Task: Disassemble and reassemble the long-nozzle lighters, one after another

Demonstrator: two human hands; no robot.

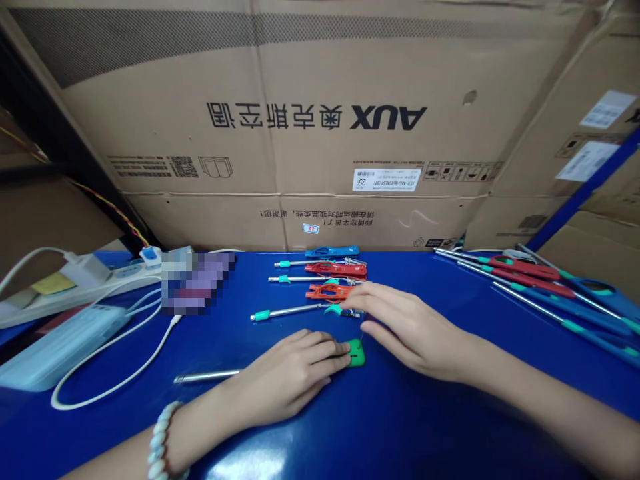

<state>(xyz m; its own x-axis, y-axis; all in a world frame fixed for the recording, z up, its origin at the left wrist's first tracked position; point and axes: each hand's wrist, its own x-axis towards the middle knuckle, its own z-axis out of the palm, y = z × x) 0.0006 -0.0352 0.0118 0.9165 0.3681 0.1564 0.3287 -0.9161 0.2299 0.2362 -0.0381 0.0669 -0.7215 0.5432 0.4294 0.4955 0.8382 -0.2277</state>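
Note:
My left hand (pixel 287 373) lies palm down on the blue table (pixel 400 433), its fingers pressed over a thin metal rod (pixel 205 377) whose green plastic end (pixel 356 353) shows at the fingertips. My right hand (pixel 407 327) rests just right of it, fingers stretched left and touching the handle end of another rod with teal fittings (pixel 290 311). Beyond them lie three more such tools in a row, with an orange handle (pixel 327 291), a red handle (pixel 337 269) and a blue handle (pixel 333 252).
A bundle of several long rods with red, blue and teal handles (pixel 540 283) lies at the right. A power strip (pixel 75 283), a white power bank (pixel 55 347) and white cables (pixel 115 380) occupy the left. Large cardboard boxes (pixel 310 120) wall off the back.

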